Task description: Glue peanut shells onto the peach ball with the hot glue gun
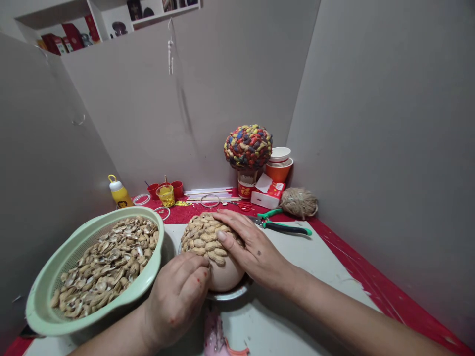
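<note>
A pale ball partly covered with peanut shells sits in a metal dish in front of me. My right hand lies flat over the ball's right side, fingers stretched across the shells. My left hand is curled at the ball's lower left, fingertips pinched against the lowest row of shells; whether they hold a shell is hidden. A light green colander full of empty peanut shells stands just left of the ball.
Green-handled pliers, a ball of twine, red scissors, a tissue box and stacked paper cups lie behind. A coloured shell ball stands on a cup. Small paint cups and a yellow bottle are back left. Grey panels close in three sides.
</note>
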